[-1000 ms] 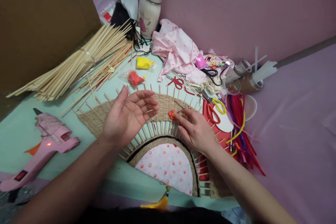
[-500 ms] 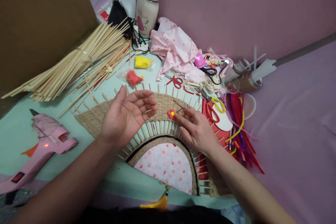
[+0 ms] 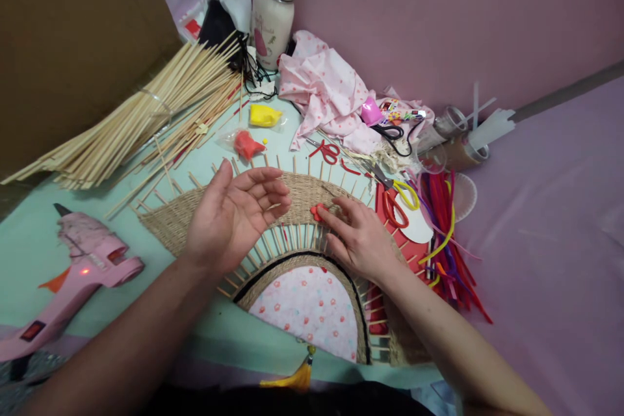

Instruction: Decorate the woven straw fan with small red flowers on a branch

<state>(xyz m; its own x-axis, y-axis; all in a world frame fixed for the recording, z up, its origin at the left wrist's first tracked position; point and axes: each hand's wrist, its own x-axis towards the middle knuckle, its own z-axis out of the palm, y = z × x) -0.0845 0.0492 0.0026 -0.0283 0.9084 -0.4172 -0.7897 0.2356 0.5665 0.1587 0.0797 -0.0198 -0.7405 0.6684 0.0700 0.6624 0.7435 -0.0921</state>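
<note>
And there, my right hand's [image 3: 363, 237] index finger shifts over the red flower [image 3: 317, 212], covering the yellow centre; I'd judge it's pressing. The flower sits on the woven band [image 3: 303, 196], right of my left hand [image 3: 231, 221], loosely cupped and bare. Whether my right grip pinches anything, I can't tell.

A broad fan of tan woven cord and thin wooden spokes [image 3: 168, 227] lies on a pale green tabletop [image 3: 29, 234]. The right hand [image 3: 361, 240] touches a small red petalled flower [image 3: 318, 210] on the woven band with its index fingertip. The left hand [image 3: 238, 221], palm exposed and fingers loosely curved, is over the band. At left: a pink plastic glue gun [image 3: 92, 260], its indicator lit; behind it, a bundle of pale wooden sticks [image 3: 121, 123].
</note>
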